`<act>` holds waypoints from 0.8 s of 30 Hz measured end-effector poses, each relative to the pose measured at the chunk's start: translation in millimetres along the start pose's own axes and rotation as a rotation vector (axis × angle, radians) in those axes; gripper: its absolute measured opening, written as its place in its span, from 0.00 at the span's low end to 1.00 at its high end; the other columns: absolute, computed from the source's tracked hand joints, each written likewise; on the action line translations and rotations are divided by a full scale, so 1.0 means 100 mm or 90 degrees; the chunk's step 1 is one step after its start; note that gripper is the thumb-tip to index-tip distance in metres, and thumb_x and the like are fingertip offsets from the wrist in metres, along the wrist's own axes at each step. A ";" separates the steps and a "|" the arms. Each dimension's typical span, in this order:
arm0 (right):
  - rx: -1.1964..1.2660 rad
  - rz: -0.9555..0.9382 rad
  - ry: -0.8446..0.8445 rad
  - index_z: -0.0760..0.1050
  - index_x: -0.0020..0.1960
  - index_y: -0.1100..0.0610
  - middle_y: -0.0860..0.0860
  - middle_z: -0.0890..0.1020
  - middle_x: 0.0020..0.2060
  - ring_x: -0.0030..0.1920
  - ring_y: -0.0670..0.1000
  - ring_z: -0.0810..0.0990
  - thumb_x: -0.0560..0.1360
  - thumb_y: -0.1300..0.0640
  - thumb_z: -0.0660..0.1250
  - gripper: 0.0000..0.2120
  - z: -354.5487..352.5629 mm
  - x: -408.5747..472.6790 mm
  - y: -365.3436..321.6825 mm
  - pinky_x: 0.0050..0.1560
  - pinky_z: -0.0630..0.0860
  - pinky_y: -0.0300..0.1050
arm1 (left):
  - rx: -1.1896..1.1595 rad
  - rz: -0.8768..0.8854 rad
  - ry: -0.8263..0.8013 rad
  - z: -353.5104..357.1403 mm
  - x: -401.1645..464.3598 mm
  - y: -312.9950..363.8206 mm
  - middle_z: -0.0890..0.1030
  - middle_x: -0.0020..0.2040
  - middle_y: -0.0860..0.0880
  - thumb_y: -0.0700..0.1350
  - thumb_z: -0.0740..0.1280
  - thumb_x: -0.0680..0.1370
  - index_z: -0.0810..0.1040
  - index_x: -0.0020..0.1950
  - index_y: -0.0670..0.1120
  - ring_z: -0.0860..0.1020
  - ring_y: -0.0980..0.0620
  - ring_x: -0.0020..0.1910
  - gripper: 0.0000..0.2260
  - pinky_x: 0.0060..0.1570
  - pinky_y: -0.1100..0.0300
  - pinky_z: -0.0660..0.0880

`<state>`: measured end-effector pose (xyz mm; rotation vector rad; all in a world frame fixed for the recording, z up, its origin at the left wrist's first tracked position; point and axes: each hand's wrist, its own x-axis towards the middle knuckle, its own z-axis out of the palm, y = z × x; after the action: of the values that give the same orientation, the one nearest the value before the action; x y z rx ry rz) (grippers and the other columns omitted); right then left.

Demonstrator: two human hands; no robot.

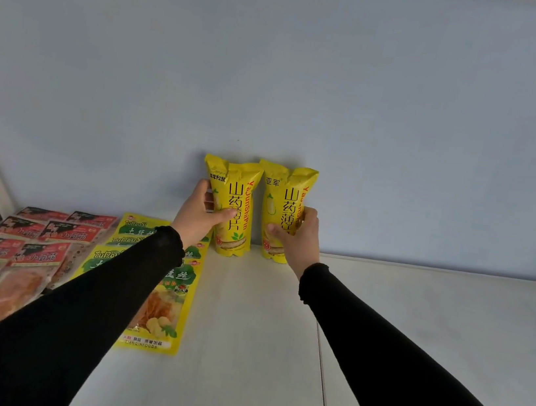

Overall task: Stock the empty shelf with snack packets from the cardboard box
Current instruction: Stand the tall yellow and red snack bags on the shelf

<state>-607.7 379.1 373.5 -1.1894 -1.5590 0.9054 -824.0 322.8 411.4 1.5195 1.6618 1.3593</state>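
Grip confirmed on both sides: my left hand [201, 215] wraps the left yellow packet [236, 208], thumb across its front, fingers round its left edge. My right hand [294, 237] holds the right yellow packet [282, 204] the same way from its right side. Both packets stand upright, just beside each other, at the far edge of the white shelf [257, 339] against the blue back wall [312, 71]. Both forearms reach forward in black sleeves [392, 364]. Flat yellow packets [159, 308] and red packets [28, 255] lie in rows to the left.
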 end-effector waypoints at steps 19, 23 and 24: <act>-0.141 0.033 -0.091 0.53 0.81 0.57 0.57 0.67 0.76 0.75 0.58 0.65 0.74 0.51 0.76 0.46 -0.31 -0.29 0.11 0.74 0.67 0.58 | 0.120 -0.051 0.100 0.08 -0.30 -0.02 0.72 0.68 0.46 0.50 0.78 0.73 0.64 0.75 0.46 0.72 0.48 0.66 0.36 0.67 0.50 0.71; -0.229 0.000 -0.098 0.60 0.79 0.56 0.56 0.68 0.74 0.74 0.57 0.64 0.77 0.53 0.71 0.35 -0.61 -0.56 0.15 0.73 0.66 0.53 | 0.231 0.061 0.173 0.18 -0.58 0.12 0.72 0.66 0.47 0.47 0.76 0.75 0.68 0.71 0.46 0.72 0.48 0.65 0.28 0.65 0.51 0.71; -0.255 -0.016 -0.098 0.63 0.78 0.56 0.55 0.70 0.73 0.73 0.57 0.64 0.78 0.53 0.70 0.32 -0.71 -0.64 0.17 0.72 0.66 0.52 | 0.259 0.099 0.157 0.23 -0.66 0.16 0.73 0.65 0.47 0.47 0.75 0.75 0.69 0.70 0.46 0.72 0.48 0.65 0.26 0.65 0.51 0.71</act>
<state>-530.2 322.0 362.4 -1.3983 -1.9381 0.6981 -780.5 266.9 400.9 1.7940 2.1126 1.3936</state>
